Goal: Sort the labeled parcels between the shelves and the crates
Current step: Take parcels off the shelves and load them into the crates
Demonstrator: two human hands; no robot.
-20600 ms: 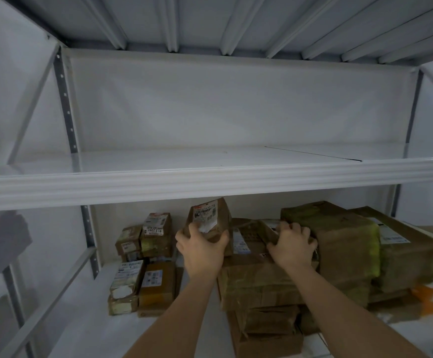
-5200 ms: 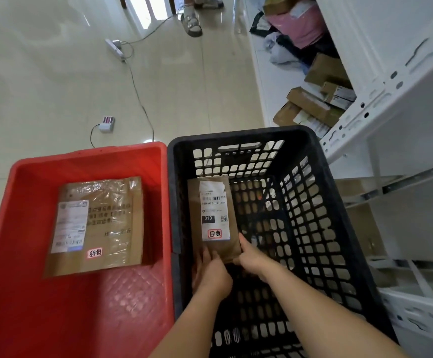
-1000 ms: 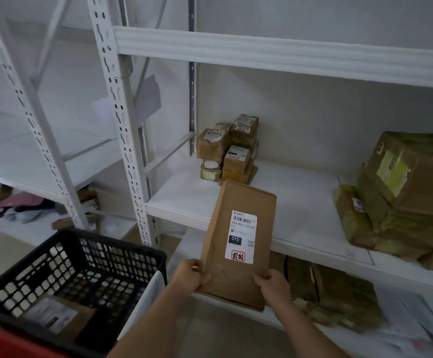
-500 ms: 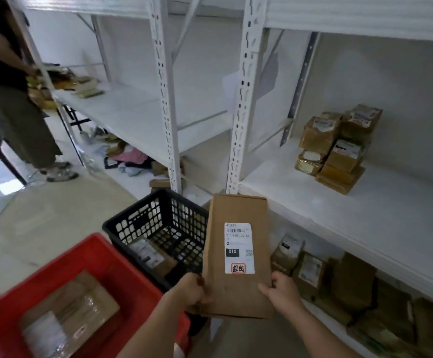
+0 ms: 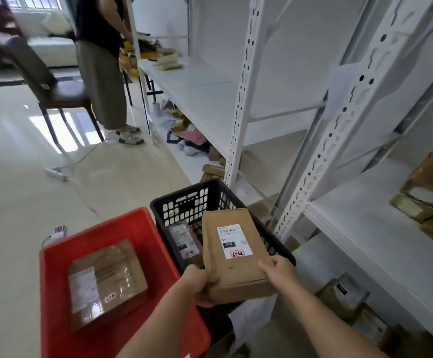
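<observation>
A: Item one: brown parcel [image 5: 232,254], white label with "010" and a red stamp, face up. Held level above the near rim of the black crate [image 5: 184,200], probably to keep the label readable before sorting.

B: Grip?

A: Left hand [image 5: 202,285] wrapped round the near left corner, thumb on top. Right hand [image 5: 278,271] clasping the near right edge, fingers curled under. Two-handed, likely for steadiness.

B: Contents of the black crate?

A: One labelled parcel [image 5: 184,240], lying flat on the floor of it, same red stamp; suggests like with like.

B: Left of the black crate?

A: Red crate [image 5: 55,293], touching it side by side. One wider taped parcel [image 5: 105,282] inside, flat, label up.

B: Right of the black crate?

A: White shelving [image 5: 352,215]; wrapped parcels on the board, further ones on the level below.

B: Beyond the black crate?

A: Second person [image 5: 101,60] standing at the far shelves; chair [image 5: 47,81] beside.
</observation>
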